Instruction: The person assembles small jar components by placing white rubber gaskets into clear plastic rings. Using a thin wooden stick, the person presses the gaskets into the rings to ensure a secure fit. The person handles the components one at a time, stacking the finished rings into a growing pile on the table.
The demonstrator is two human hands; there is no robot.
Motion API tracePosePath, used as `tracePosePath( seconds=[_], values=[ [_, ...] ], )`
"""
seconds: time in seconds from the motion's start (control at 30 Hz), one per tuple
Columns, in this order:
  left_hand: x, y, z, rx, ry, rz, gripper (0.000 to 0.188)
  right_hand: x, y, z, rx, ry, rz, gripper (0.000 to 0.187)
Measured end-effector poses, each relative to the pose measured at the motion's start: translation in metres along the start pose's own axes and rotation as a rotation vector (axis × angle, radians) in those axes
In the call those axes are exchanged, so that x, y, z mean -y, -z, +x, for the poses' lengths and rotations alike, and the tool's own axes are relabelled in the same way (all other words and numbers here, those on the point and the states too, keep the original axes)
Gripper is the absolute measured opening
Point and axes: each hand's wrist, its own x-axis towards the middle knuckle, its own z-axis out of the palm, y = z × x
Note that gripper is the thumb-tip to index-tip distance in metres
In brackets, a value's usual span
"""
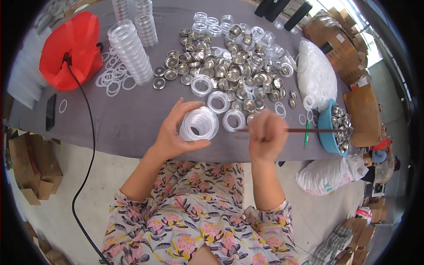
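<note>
My left hand point(170, 134) curves its thumb and fingers around a stack of clear plastic rings point(213, 125) near the table's front edge. To the right, my right hand point(267, 134), a little blurred, is closed round a long thin dark rod point(309, 130). The rod lies level, its left end close to a loose clear ring point(233, 120) on the table. Two more clear rings, an upper one point(202, 85) and a lower one point(218, 102), lie just beyond the held stack. Behind them spreads a heap of small silver metal caps point(232, 75).
Tall stacks of clear cups point(130, 53), flat white rings point(114, 77) and a red fabric bag point(73, 48) with a black cable stand at left. At right are a white plastic bag point(316, 73), a blue basin point(327, 132) of metal caps and a green pen point(306, 134).
</note>
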Motion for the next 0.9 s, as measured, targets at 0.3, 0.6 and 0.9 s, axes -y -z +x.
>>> tracePosePath(
  seconds=[0.3, 0.6, 0.9],
  values=[
    [0.001, -0.013, -0.006, -0.065, 0.180, -0.315, 0.079, -0.014, -0.051, 0.022, 0.037, -0.009, 0.218, 0.057],
    [0.007, -0.022, -0.011, -0.171, 0.169, -0.336, 0.079, -0.026, -0.076, 0.023, 0.087, -0.116, 0.270, 0.057],
    [0.012, -0.019, -0.011, -0.175, 0.028, -0.126, 0.079, 0.002, -0.066, 0.028, 0.213, -0.306, -0.060, 0.057]
  ],
)
